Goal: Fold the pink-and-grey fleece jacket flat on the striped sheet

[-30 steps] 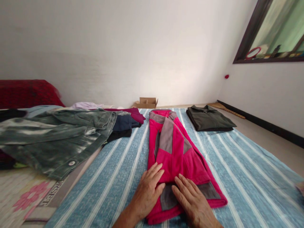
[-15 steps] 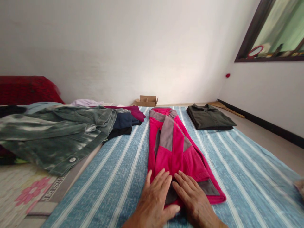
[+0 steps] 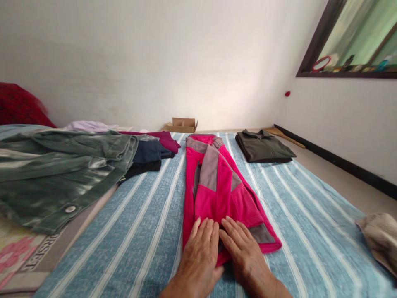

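Observation:
A pink and grey fleece jacket (image 3: 217, 186) lies folded lengthwise on a blue striped sheet (image 3: 136, 231), stretching away from me. Both hands lie flat, side by side, on its near end. My left hand (image 3: 200, 256) presses the left part of the hem with fingers together. My right hand (image 3: 245, 252) rests just beside it, fingers slightly spread, next to the grey cuff (image 3: 260, 234). Neither hand grips the cloth.
A green denim jacket (image 3: 62, 169) is spread out at left over dark folded clothes (image 3: 147, 157). A folded dark shirt (image 3: 263, 147) sits at the far right of the sheet. A cardboard box (image 3: 181, 124) stands by the wall. Beige cloth (image 3: 380, 236) lies at right.
My left hand slid from the jacket's left edge rightward to meet the right hand. The near end of the jacket is now flatter and narrower. The view shifted right, showing beige cloth.

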A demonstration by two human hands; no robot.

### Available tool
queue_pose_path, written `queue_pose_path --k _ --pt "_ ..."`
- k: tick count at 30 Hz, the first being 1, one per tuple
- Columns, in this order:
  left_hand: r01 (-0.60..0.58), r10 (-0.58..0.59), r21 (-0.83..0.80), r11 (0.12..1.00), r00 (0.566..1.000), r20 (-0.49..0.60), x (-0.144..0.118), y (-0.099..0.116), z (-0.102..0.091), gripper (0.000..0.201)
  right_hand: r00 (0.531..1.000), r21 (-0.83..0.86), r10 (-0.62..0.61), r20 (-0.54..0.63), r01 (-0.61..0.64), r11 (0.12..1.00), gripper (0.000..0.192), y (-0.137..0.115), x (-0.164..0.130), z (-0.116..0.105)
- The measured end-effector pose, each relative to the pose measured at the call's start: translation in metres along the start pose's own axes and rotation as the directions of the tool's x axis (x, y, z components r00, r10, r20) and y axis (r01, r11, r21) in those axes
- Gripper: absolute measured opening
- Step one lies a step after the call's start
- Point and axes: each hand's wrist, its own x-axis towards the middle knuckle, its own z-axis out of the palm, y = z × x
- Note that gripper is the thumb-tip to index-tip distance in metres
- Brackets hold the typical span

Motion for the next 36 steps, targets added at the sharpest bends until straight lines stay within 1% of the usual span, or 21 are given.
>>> queue_pose_path --k 4,6,9,12,15,21,28,31,36 --pt "-0.002 -0.001 0.064 0.998 0.999 0.052 0.000 0.003 -0.002 0.071 0.986 -0.072 0.047 -0.160 -0.059 0.996 0.041 -0.004 -0.006 0.002" --pt "-0.013 0.007 0.082 0.997 0.997 0.073 0.000 0.004 -0.003 0.073 0.977 -0.131 0.095 -0.192 -0.122 0.984 0.040 -0.008 -0.011 0.002" --pt "-0.012 0.006 0.083 0.996 0.997 0.080 0.000 0.004 -0.003 0.070 0.963 -0.208 0.172 -0.206 -0.214 0.954 0.036 -0.013 -0.020 0.000" --pt "-0.016 0.011 0.084 0.996 0.998 0.062 0.001 0.004 -0.003 0.066 0.956 -0.205 0.165 -0.244 -0.217 0.954 0.031 -0.016 -0.029 -0.001" --pt "-0.031 0.028 0.075 0.997 0.999 0.041 0.001 0.004 -0.002 0.064 0.948 -0.132 0.151 -0.279 -0.193 0.972 0.029 -0.016 -0.037 -0.001" --pt "-0.032 0.031 0.040 0.999 0.999 0.020 0.001 0.002 -0.002 0.065 0.944 0.003 0.206 -0.257 -0.212 0.977 0.031 -0.016 -0.045 0.007" --pt "-0.007 0.007 0.007 1.000 0.999 0.035 0.000 0.001 0.001 0.073 0.953 0.000 0.224 -0.205 -0.229 0.974 0.030 -0.017 -0.046 0.009" --pt "-0.001 0.001 -0.013 1.000 1.000 0.031 -0.002 0.001 0.001 0.075 0.951 0.028 0.237 -0.200 -0.237 0.971 0.031 -0.019 -0.043 0.004" --pt "-0.006 0.007 -0.017 1.000 1.000 0.016 -0.002 0.001 0.001 0.075 0.952 0.187 0.253 -0.174 -0.220 0.957 0.039 -0.017 -0.031 -0.015"
